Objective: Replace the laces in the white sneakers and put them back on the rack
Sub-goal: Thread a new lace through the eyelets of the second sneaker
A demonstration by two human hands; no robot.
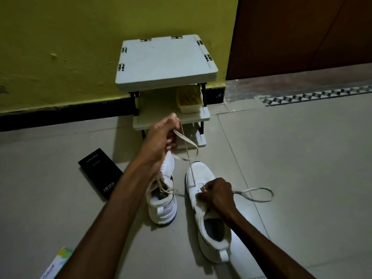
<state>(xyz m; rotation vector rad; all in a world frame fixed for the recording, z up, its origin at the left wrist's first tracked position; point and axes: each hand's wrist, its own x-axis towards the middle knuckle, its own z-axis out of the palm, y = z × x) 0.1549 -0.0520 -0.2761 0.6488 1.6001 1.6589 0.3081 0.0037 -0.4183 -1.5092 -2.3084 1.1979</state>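
On pale grey floor tiles [302, 158], below the grey plastic shoe rack [167, 59] at 12 o'clock, the left hand [161, 137] grips a flat cream lace [186, 139], lifting it taut, apparently to feed it. The right hand [216, 195] pinches it at an eyelet of the white sneaker [201, 172] at 5 o'clock; its white mate [164, 212] stands at 7 o'clock.

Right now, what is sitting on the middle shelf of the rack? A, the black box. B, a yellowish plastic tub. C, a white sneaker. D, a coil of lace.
B: a yellowish tub stands on the middle shelf of the rack; the left sneaker, the right sneaker and the black box are on the floor.
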